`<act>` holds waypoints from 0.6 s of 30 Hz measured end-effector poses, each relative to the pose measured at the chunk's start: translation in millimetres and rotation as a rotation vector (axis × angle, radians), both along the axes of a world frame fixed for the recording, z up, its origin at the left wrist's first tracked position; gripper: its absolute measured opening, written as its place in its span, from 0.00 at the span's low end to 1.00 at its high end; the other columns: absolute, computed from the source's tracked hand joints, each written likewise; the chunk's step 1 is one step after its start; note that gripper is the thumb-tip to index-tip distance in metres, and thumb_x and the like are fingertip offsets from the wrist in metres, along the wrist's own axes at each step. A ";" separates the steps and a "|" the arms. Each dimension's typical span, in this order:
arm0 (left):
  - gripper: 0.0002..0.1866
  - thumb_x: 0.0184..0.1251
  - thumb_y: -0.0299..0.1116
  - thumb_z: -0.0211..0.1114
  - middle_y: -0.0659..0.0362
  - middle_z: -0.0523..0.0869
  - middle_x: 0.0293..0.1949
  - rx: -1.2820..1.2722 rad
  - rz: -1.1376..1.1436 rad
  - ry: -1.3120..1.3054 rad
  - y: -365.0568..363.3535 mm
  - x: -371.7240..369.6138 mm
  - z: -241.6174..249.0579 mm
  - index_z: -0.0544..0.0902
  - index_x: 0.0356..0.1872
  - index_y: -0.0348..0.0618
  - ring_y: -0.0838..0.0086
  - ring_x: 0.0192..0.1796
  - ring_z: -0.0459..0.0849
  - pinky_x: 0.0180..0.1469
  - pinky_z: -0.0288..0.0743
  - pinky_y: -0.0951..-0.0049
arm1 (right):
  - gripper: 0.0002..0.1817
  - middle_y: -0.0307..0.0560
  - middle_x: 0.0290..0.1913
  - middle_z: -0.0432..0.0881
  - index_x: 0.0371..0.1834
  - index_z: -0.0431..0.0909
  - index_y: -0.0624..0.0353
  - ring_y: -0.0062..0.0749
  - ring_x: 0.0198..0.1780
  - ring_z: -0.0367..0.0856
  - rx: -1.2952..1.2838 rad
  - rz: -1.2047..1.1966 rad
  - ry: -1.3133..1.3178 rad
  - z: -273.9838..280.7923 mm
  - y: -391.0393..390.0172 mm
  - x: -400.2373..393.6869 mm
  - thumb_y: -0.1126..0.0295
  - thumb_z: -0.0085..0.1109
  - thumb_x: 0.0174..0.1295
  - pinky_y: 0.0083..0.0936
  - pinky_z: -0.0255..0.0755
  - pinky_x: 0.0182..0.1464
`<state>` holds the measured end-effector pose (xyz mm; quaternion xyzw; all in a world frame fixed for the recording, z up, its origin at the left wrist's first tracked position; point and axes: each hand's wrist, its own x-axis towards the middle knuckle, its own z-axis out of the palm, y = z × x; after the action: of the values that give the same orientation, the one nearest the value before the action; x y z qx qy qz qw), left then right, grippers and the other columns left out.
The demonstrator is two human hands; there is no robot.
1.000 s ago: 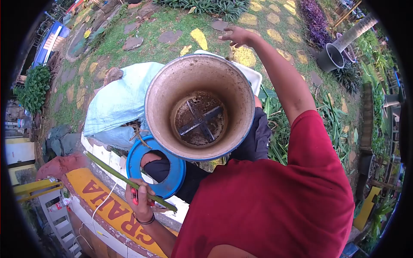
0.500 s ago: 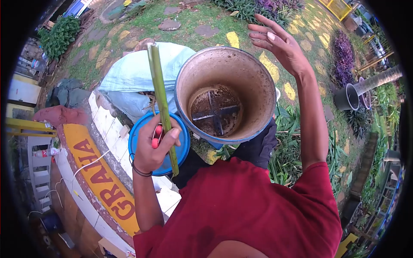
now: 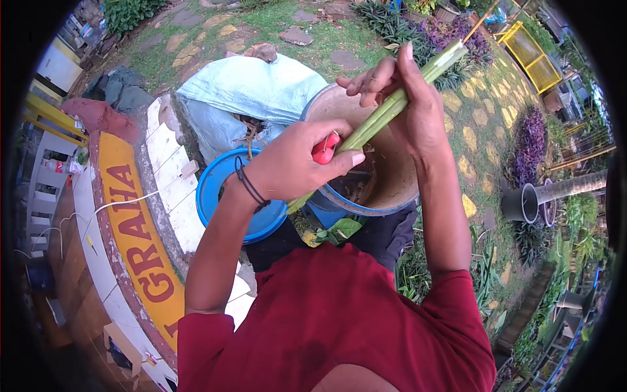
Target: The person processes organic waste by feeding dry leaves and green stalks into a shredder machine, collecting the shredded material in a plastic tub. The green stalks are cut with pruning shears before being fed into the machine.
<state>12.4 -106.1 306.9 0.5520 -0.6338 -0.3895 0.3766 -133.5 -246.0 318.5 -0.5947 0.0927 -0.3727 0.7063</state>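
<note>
My left hand (image 3: 297, 160) is closed around a thick green plant stalk (image 3: 375, 123) and a red-handled tool (image 3: 324, 149), whose working end is hidden. The stalk slants up to the right, its cut pale end beyond my right hand. Against the stalk's upper part, my right hand (image 3: 418, 117) has its thumb raised and its fingers apart and loosely bent, with the stalk in the crook of the thumb. Below both hands stands a round drum (image 3: 398, 176) with a blue rim and dirty beige inner wall; my hands hide part of its mouth.
A blue round container (image 3: 208, 189) stands left of the drum. Behind it lies a pale blue sack (image 3: 251, 85) with dry twigs at its opening. A white-tiled ledge (image 3: 171, 160) runs along the left. Stepping stones and plants (image 3: 450, 36) spread beyond.
My left hand has moved right and up with the stalk, which now tilts rightward over the drum. My right hand has come down and in to meet the stalk. The view has shifted slightly.
</note>
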 end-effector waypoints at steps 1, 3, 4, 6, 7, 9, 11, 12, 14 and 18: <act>0.14 0.72 0.37 0.67 0.63 0.82 0.32 0.017 0.031 -0.101 7.1 8.4 3.8 0.82 0.47 0.36 0.82 0.36 0.78 0.40 0.73 0.77 | 0.33 0.41 0.18 0.70 0.24 0.72 0.56 0.36 0.35 0.79 -0.059 -0.027 -0.032 1.5 -5.4 -6.8 0.46 0.30 0.82 0.56 0.72 0.65; 0.15 0.75 0.40 0.64 0.62 0.84 0.37 0.032 0.120 -0.081 24.5 38.6 -5.7 0.82 0.50 0.37 0.82 0.40 0.79 0.43 0.73 0.80 | 0.31 0.38 0.16 0.66 0.30 0.76 0.58 0.31 0.28 0.74 0.050 0.048 -0.192 4.3 -19.6 -26.2 0.47 0.33 0.82 0.52 0.77 0.60; 0.16 0.75 0.40 0.63 0.61 0.84 0.38 0.001 0.183 0.103 40.1 49.7 -7.8 0.82 0.52 0.38 0.81 0.42 0.80 0.44 0.75 0.79 | 0.30 0.35 0.14 0.61 0.30 0.75 0.56 0.27 0.25 0.70 0.138 0.080 -0.259 11.8 -19.7 -36.6 0.49 0.32 0.83 0.49 0.81 0.56; 0.17 0.76 0.44 0.62 0.63 0.84 0.36 0.033 0.357 0.138 73.8 87.1 -21.6 0.83 0.52 0.40 0.86 0.35 0.78 0.33 0.71 0.83 | 0.26 0.30 0.12 0.57 0.32 0.74 0.55 0.18 0.17 0.60 0.166 0.083 -0.266 22.6 -29.4 -64.8 0.50 0.34 0.83 0.33 0.85 0.45; 0.17 0.76 0.45 0.61 0.64 0.84 0.35 0.079 0.478 0.110 93.9 108.2 -36.4 0.83 0.52 0.42 0.87 0.33 0.77 0.31 0.69 0.84 | 0.24 0.29 0.12 0.57 0.35 0.74 0.55 0.15 0.14 0.56 0.143 0.041 -0.266 27.6 -29.7 -77.8 0.51 0.35 0.83 0.26 0.80 0.35; 0.18 0.75 0.46 0.62 0.63 0.84 0.35 0.189 0.702 0.018 132.4 144.3 -75.7 0.84 0.51 0.41 0.84 0.35 0.78 0.35 0.71 0.81 | 0.23 0.30 0.12 0.58 0.36 0.70 0.55 0.15 0.11 0.55 0.172 0.073 -0.295 34.9 -34.7 -106.9 0.53 0.33 0.84 0.20 0.67 0.24; 0.20 0.74 0.48 0.63 0.61 0.84 0.36 0.358 0.850 -0.117 172.2 170.2 -115.4 0.84 0.49 0.39 0.79 0.39 0.80 0.42 0.76 0.76 | 0.22 0.30 0.10 0.58 0.32 0.66 0.54 0.14 0.07 0.54 0.179 0.102 -0.295 43.3 -35.7 -132.1 0.54 0.30 0.84 0.14 0.60 0.13; 0.22 0.73 0.50 0.63 0.60 0.84 0.35 0.456 0.891 -0.188 192.8 184.2 -139.7 0.85 0.48 0.39 0.78 0.39 0.80 0.43 0.76 0.76 | 0.23 0.30 0.10 0.59 0.31 0.65 0.54 0.13 0.06 0.53 0.182 0.195 -0.299 45.5 -36.1 -142.6 0.55 0.30 0.84 0.13 0.59 0.09; 0.27 0.70 0.57 0.64 0.61 0.84 0.36 0.567 0.925 -0.370 231.3 212.5 -198.4 0.84 0.50 0.41 0.78 0.30 0.78 0.29 0.76 0.74 | 0.24 0.30 0.10 0.61 0.29 0.65 0.55 0.12 0.06 0.52 0.084 0.198 -0.189 44.5 -25.5 -156.1 0.55 0.30 0.84 0.12 0.57 0.08; 0.35 0.66 0.66 0.63 0.58 0.83 0.34 0.880 0.904 -0.134 242.9 215.7 -240.4 0.84 0.48 0.37 0.75 0.29 0.79 0.30 0.77 0.71 | 0.29 0.39 0.14 0.66 0.25 0.70 0.63 0.14 0.07 0.55 0.022 -0.004 0.236 29.0 9.0 -158.3 0.50 0.44 0.80 0.15 0.52 0.10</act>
<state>228.2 136.8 66.6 0.8914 -0.1411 -0.3807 0.2012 -291.8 -237.0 347.4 -0.6263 0.1803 -0.3004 0.6964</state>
